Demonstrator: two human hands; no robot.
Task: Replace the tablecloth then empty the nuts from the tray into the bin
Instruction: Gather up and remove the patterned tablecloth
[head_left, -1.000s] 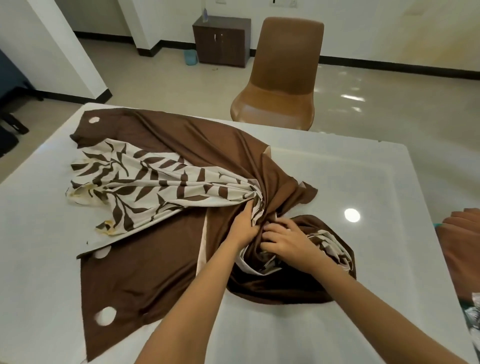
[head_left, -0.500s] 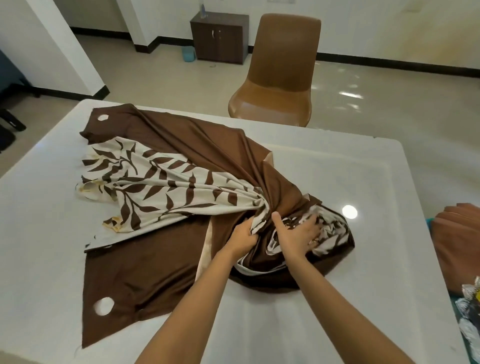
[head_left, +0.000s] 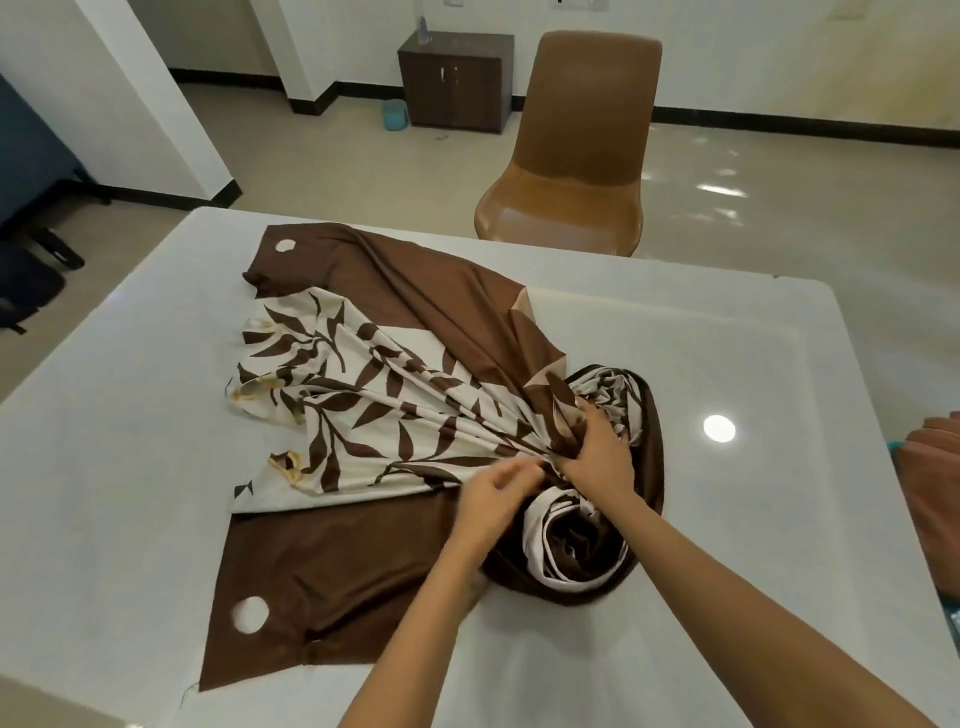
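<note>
tablecloth (head_left: 415, 322), brown with a cream leaf-print panel, lay on the white table (head_left: 701, 353), half spread and half gathered. its flat part fanned out to the person's left and away, with a round pale spot at the far corner and another at the near one. the folds all ran in to one pinch point right of the table's middle. past that point the cloth was rolled into a wad (head_left: 582, 551) on the near right side. so the long axis ran from the far-left corner down to the wad.

the right hand (head_left: 597, 452) sat on the pinch point, fingers curled into the bunched folds and gripping them. the left hand (head_left: 493, 499) was just beside it on the left, over the edge of the leaf print, with its fingers loosely curled. whether it pinched a fold or only touched the cloth could not be told. it was the nearer hand to the spread part, which lay to its left and beyond it.

judged from this, the next move would be a reach leftward along the folds to draw more cloth in toward the wad, with the right hand as anchor.

beyond the table stood a brown chair (head_left: 571, 156), and further back a dark cabinet (head_left: 457, 83). some brown fabric (head_left: 935, 467) showed at the right edge, cut off.
</note>
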